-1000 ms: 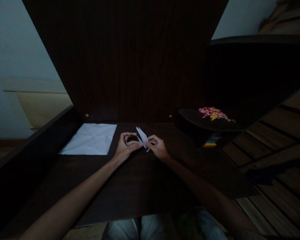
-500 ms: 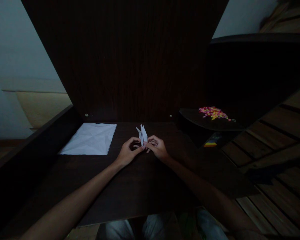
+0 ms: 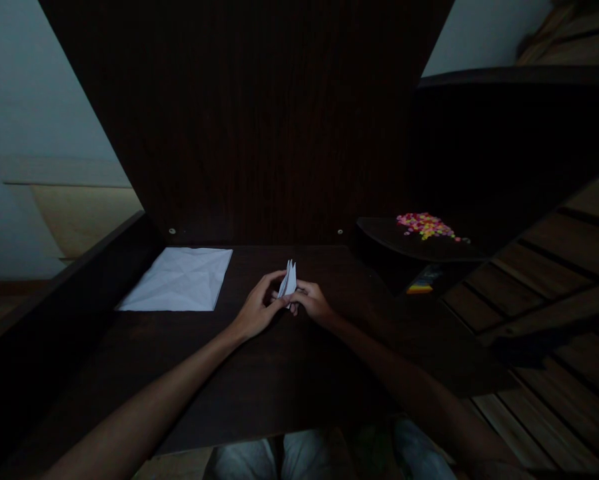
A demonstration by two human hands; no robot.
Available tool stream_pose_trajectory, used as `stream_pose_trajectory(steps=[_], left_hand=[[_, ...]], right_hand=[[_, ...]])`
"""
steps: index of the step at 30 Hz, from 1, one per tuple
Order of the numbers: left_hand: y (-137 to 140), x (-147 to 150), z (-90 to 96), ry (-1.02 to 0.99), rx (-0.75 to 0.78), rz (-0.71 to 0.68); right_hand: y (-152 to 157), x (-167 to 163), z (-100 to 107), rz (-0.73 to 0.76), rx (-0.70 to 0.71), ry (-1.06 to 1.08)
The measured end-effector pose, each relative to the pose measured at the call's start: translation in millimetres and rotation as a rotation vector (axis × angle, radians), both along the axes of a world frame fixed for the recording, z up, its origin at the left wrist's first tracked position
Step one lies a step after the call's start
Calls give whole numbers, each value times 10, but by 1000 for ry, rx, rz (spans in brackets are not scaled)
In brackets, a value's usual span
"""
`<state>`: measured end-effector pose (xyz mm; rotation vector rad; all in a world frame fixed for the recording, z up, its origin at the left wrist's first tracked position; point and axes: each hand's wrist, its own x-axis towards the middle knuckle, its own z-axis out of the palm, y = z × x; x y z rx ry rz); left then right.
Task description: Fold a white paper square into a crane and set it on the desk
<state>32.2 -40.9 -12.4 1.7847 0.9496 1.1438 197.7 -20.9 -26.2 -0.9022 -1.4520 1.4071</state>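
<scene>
Between my hands, a little above the dark tabletop, is a small piece of folded white paper (image 3: 289,280) with several pointed layers sticking up. My left hand (image 3: 260,301) grips it from the left, thumb at the lower edge and fingers curled behind. My right hand (image 3: 313,300) pinches it from the right, its thumb close to the left thumb near the base. Some fingertips are hidden behind the paper. Left of my hands, creased square white sheets (image 3: 184,280) lie flat in a stack.
Dark wooden tabletop (image 3: 259,373) with a raised side board (image 3: 69,273) at left and a tall back panel (image 3: 259,120). To the right, a curved shelf (image 3: 384,233) bears a pile of small colourful pieces (image 3: 426,225). Under it is an object with a yellow-orange stripe (image 3: 419,289).
The folded paper has come slightly lower and tilted to the right. Its left flap, which stuck out before, now lies closer to the other layers. Both hands have shifted slightly around it.
</scene>
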Motion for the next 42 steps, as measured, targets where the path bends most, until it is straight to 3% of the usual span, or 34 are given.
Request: stream_pose_trajectory(steps=[6, 11, 18, 25, 31, 37, 42], left_hand=[[2, 4, -7, 36, 13, 0], [31, 0, -23, -45, -66, 6], [83, -3, -63, -252, -210, -27], [108, -14, -63, -212, -281, -23], [94, -8, -45, -168, -265, -14], [81, -6, -33, -161, -227, 30], [93, -24, -23, -142, -207, 6]], right_hand=[[20, 9, -21, 7, -73, -25], [29, 29, -28, -24, -85, -45], [35, 53, -34, -17, -28, -98], [-4, 33, -10, -64, 73, -165], [19, 45, -57, 15, 97, -150], [-7, 61, -35, 115, 36, -118], [-49, 50, 9, 94, 50, -145]])
